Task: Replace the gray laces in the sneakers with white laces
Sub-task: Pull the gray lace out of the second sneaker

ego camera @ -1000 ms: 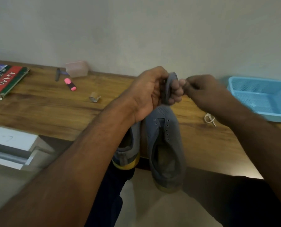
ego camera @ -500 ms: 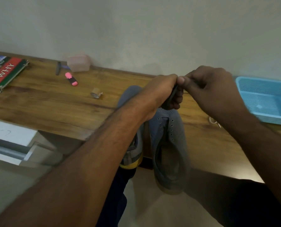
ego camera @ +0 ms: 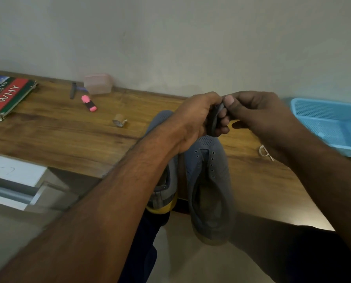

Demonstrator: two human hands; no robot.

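Both hands bundle a gray lace above the sneakers.
Left hand (ego camera: 193, 117) grips the coiled gray lace (ego camera: 215, 117); right hand (ego camera: 258, 115) pinches its end. Sneakers (ego camera: 209, 180) overhang the surface (ego camera: 58, 135); white lace (ego camera: 264, 152), blue basket (ego camera: 334, 123) right; highlighter (ego camera: 89, 103), book (ego camera: 5, 97) left.

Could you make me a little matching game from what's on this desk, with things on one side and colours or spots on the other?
Things:
1. highlighter
2. basket
3. book
4. white lace

Descriptions:
A. light blue, far right
B. on the desk beside the right forearm
C. pink, near the lidded box
D. red cover, far left

Pairs: 1-C, 2-A, 3-D, 4-B
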